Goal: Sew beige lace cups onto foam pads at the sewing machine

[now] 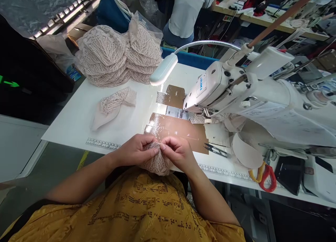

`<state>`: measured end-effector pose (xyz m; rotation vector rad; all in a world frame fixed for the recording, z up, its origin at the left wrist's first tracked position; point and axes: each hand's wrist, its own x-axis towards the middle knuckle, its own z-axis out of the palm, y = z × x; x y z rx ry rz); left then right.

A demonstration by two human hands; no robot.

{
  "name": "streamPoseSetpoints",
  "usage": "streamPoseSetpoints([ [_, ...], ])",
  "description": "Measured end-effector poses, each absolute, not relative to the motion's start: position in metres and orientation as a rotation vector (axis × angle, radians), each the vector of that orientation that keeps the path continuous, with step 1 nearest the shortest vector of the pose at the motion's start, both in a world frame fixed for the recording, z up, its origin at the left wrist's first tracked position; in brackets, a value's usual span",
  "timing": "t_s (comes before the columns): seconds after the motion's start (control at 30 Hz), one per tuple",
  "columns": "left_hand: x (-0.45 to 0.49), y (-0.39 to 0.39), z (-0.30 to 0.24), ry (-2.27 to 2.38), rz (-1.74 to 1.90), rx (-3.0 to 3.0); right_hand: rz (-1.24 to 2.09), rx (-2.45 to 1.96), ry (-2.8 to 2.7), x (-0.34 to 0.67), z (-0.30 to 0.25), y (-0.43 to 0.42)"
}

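Observation:
A beige lace bra cup [158, 163] hangs between my hands at the front edge of the sewing table. My left hand [141, 150] pinches its upper edge with thumb and forefinger. Close beside it, my right hand [178, 151] pinches the same edge, the fingertips of both nearly touching. Just beyond the hands lies brown sheeting [181, 130] taped to the table. The white sewing machine [210, 84] stands past it to the right, with lace fabric [204, 119] behind its presser foot. Another lace piece [115, 104] lies on the left part of the table.
Tall stacks of lace cups [105, 56] stand at the back left. Thread snips [216, 150], scissors [265, 173] and a dark phone [290, 173] lie along the right front. A lamp [165, 69] arches over the table. Another person [185, 14] sits beyond.

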<state>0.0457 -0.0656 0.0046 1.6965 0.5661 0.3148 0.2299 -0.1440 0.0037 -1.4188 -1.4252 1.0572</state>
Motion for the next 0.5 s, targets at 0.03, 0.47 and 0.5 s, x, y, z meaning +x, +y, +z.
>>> streamPoseSetpoints([
  [0.03,0.046,-0.066,0.005,0.578,0.309,1.683,1.068,-1.409,-1.436,0.232,0.003,-0.144],
  [0.47,0.057,-0.065,0.002,0.572,0.274,1.669,1.16,-1.412,-1.496,0.243,0.006,-0.141],
  [0.5,0.058,-0.064,0.002,0.545,0.266,1.628,1.183,-1.399,-1.474,0.244,0.006,-0.141],
])
